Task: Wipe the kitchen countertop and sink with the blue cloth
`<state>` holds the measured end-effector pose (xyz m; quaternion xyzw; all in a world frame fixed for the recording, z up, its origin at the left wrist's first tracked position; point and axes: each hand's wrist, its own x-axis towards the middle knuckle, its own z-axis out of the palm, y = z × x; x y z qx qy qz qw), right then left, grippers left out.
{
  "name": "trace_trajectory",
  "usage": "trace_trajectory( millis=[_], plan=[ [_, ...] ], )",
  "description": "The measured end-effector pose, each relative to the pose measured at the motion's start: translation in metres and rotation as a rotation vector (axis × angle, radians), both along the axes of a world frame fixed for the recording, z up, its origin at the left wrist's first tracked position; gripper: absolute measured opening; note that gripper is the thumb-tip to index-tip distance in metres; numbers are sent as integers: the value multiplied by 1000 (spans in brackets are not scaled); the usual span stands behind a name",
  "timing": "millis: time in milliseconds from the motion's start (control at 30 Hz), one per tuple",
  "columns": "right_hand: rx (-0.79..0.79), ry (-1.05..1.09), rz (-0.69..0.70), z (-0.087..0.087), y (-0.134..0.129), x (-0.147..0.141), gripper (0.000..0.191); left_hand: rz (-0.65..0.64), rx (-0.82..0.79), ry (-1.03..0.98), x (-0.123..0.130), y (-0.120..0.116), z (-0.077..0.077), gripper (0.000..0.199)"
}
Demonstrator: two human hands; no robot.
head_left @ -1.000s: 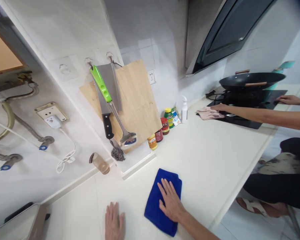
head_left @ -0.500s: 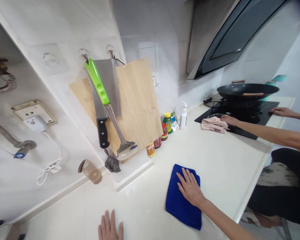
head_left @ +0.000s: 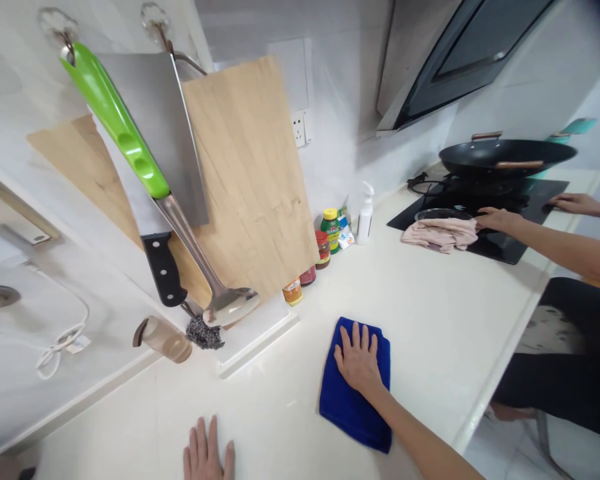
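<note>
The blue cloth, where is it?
In the head view, the blue cloth lies on the white counter, low and just right of centre, under the right hand; the left hand is to its left.

The blue cloth (head_left: 350,415) looks matt, the counter (head_left: 430,313) smooth and glossy, the cutting board (head_left: 253,180) wooden.

The white tabletop (head_left: 430,313) bore a blue cloth (head_left: 353,420) near the middle, jars (head_left: 323,251) and a spray bottle (head_left: 365,220) along the far wall, and a black cooktop (head_left: 506,249) far right.
</note>
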<state>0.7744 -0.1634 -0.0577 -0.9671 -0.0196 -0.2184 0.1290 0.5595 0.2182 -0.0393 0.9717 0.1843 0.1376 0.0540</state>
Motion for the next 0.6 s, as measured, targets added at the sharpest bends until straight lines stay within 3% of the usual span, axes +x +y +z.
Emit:
trace_trajectory(
  millis=[267,433,600],
  plan=[
    [-28,110,-1,8,1,1,64,-9,-67,-25,0,-4,4,69],
    [-52,101,162,14,-2,20,61,14,-99,-20,0,-5,14,66],
    [-34,72,274,16,-10,22,58,143,-116,100,8,-18,21,69]
  ],
)
